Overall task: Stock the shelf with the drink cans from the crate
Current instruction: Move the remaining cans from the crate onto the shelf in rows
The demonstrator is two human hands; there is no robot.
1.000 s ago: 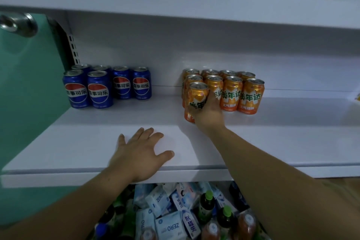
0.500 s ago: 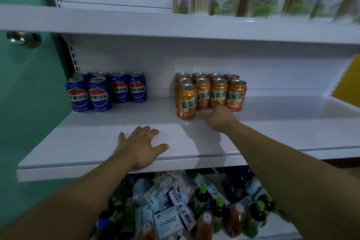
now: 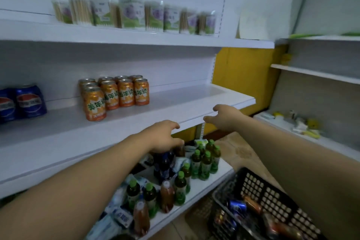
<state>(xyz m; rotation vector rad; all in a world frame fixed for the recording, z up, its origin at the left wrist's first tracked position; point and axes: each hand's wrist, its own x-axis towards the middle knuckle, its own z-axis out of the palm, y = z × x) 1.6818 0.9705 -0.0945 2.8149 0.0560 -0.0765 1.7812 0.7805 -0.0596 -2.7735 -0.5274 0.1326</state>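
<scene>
Far left on the middle shelf (image 3: pixel 175 106) are the blue cola cans (image 3: pixel 23 103), kinda blurry and cut off by the edge of my view. There's a gap, then the block of orange soda cans (image 3: pixel 118 92), all upright in rows running to the back wall. One front can (image 3: pixel 94 104) stands out ahead of the left row, closer to me than the rest. The shelf above has a line of green and purple boxes (image 3: pixel 136 13), too smeared to read.

My left hand (image 3: pixel 163 136) is in the air in front of the shelf's edge, fingers loosely curled, nothing in it. Right below it is the bottom shelf with a bunch of green-capped bottles (image 3: pixel 203 160), some darker ones and white packs.

My right hand (image 3: pixel 226 118) is further right, just at the shelf's front edge, fingers spread and relaxed, also empty. Can't tell if it's actually touching the edge.

Lower right is the black crate (image 3: pixel 259 187), partly behind my right forearm, with loose cans (image 3: pixel 236 205), blue and orange, lying on their sides inside. Far right there's a side shelf (image 3: pixel 331 142) with small odds and ends I can't make out.
</scene>
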